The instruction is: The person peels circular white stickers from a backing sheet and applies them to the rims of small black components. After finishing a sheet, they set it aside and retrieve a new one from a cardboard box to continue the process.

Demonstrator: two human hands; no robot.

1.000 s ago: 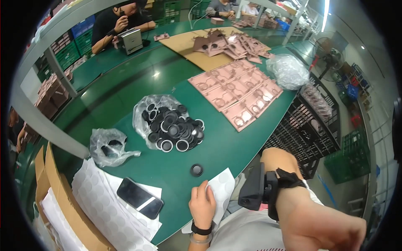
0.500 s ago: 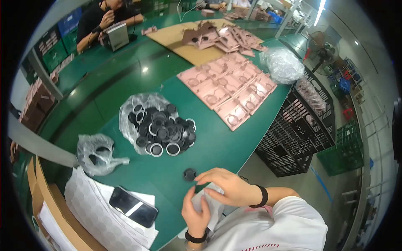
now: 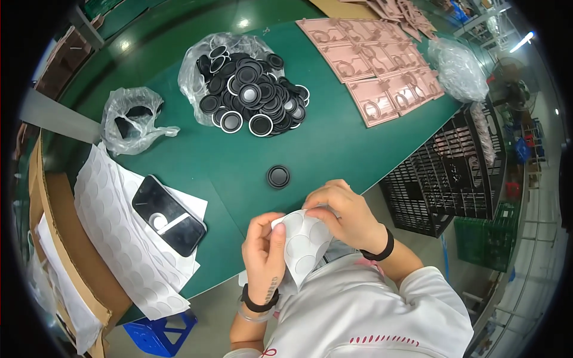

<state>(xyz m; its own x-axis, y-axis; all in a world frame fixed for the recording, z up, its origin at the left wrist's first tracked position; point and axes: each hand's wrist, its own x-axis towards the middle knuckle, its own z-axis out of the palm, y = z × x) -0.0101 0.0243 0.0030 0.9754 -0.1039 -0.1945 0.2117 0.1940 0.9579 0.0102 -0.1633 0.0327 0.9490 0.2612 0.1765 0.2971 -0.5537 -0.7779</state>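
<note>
Both hands are at a white sheet of round stickers [image 3: 301, 247] at the table's near edge. My left hand [image 3: 264, 247] grips its left side, thumb on top. At its upper right corner, the fingers of my right hand [image 3: 346, 213] pinch together; whether a sticker is between them is too small to tell. Just beyond the hands, one round black ring-shaped part [image 3: 278, 176] lies alone on the green table [image 3: 227, 179]. Farther off, a heap of similar black round parts [image 3: 256, 89], some with white rims, spills from a clear plastic bag [image 3: 190, 89].
Pink moulded panels [image 3: 382, 71] lie in rows at the far right, beside a crumpled plastic bundle [image 3: 458, 68]. On the left are more sticker sheets [image 3: 113, 215], a phone [image 3: 169, 215], a small plastic bag [image 3: 128, 128] and a cardboard box [image 3: 83, 256]. Black crates [image 3: 441, 173] stand right.
My view has tilted down toward the hands. My right hand has moved from beside the lone black part back to the sticker sheet, which is now held up between both hands.
</note>
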